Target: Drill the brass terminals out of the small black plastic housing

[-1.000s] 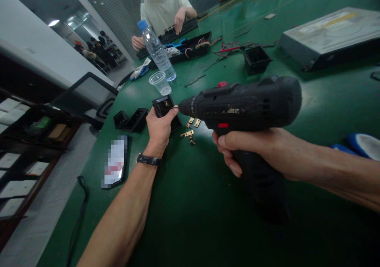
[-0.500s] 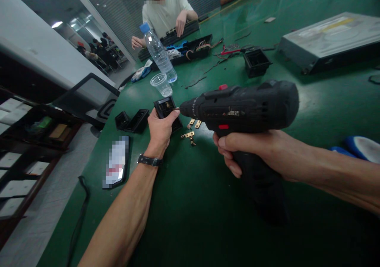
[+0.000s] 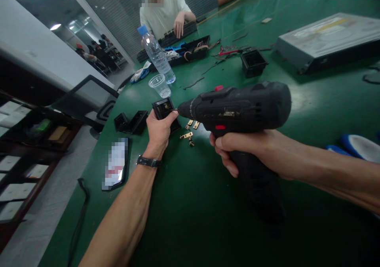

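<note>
My right hand (image 3: 234,148) is wrapped round the grip of a black cordless drill (image 3: 237,106), which lies level and points left. Its bit reaches toward the opening of a small black plastic box (image 3: 163,104); my left thumb hides where the bit ends. My left hand (image 3: 160,128) grips that box, its opening tilted toward the drill. Just right of the box, several brass plates (image 3: 188,135) and small screws (image 3: 191,142) lie loose on the green table (image 3: 190,203).
Black housings (image 3: 136,122) and a phone (image 3: 115,164) lie at left. Beyond are a plastic cup (image 3: 160,85), a water bottle (image 3: 157,55) and an open black case (image 3: 190,53). Another black box (image 3: 253,63) and a metal-topped unit (image 3: 329,41) stand at right. A person (image 3: 166,13) sits across.
The drill and my right hand have shifted slightly left in the view, partly with the camera. My left hand still holds the box. One hand of the person opposite is now hidden behind the bottle.
</note>
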Available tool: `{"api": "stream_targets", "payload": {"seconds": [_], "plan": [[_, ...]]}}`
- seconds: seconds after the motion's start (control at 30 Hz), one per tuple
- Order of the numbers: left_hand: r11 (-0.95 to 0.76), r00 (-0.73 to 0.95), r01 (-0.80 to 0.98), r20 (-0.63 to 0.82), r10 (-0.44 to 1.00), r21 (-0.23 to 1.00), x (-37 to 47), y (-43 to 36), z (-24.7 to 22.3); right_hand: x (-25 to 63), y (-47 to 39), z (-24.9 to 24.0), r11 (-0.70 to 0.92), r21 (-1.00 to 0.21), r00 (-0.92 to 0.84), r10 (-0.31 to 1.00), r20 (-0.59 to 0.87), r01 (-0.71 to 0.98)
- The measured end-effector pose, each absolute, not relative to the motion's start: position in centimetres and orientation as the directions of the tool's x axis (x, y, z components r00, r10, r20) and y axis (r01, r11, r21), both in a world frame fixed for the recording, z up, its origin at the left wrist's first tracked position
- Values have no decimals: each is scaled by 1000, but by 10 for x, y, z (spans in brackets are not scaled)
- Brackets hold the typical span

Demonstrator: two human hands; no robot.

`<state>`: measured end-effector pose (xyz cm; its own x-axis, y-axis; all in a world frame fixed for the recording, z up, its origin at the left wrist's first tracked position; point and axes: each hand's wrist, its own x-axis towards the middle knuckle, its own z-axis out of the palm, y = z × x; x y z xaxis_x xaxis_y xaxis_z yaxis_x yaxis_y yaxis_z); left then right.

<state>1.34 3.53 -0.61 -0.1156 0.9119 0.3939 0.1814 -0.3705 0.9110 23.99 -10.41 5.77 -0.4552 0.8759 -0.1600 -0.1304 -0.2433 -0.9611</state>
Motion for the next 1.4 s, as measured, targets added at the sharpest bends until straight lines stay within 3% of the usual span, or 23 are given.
{"api": "stream_targets", "payload": {"seconds": [1.4], "plan": [[-359,-107,197,384,917,912,14,36,-3,237,-104,63,-267,-951,-466,869,-167,-158]]}}
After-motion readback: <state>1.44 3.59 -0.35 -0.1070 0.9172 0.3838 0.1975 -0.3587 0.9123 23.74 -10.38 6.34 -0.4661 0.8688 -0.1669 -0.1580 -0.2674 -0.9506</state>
